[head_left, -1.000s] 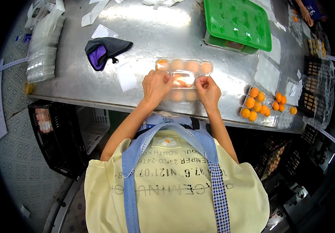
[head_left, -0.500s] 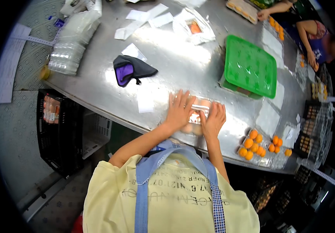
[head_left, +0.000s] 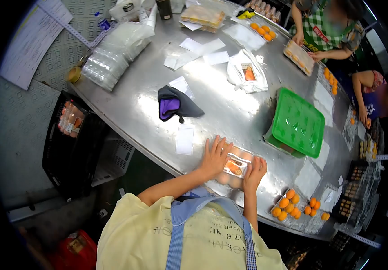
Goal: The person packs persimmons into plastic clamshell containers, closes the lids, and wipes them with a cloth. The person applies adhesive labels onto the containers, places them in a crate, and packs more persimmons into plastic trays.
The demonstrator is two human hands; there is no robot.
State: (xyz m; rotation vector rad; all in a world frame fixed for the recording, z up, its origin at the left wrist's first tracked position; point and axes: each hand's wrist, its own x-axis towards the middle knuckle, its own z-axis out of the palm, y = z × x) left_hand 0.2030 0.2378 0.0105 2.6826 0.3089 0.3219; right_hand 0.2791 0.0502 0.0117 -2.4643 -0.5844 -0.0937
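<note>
A clear plastic egg carton [head_left: 235, 168] with brown eggs lies near the table's front edge, a printed orange-and-white label across its lid. My left hand [head_left: 215, 158] rests on its left side, fingers stretched and spread over the lid. At the right side my right hand [head_left: 253, 174] is bent around the carton's edge, its thumb towards the label. Left of the carton are a white paper slip [head_left: 185, 140] and a dark pouch with purple lining [head_left: 176, 104]. Parts of the carton are hidden under both hands.
A green-lidded box [head_left: 298, 121] stands to the right, with orange egg-shaped items [head_left: 288, 204] in clear trays nearby. Stacked plastic cartons [head_left: 113, 56] are at the left edge. Black crates [head_left: 70, 148] stand below. Two co-workers handle things across the table; one holds a carton [head_left: 299, 57].
My view has shifted, so the table appears lower and more of its far side shows. Both hands remain on the egg carton, whose label is more exposed between them.
</note>
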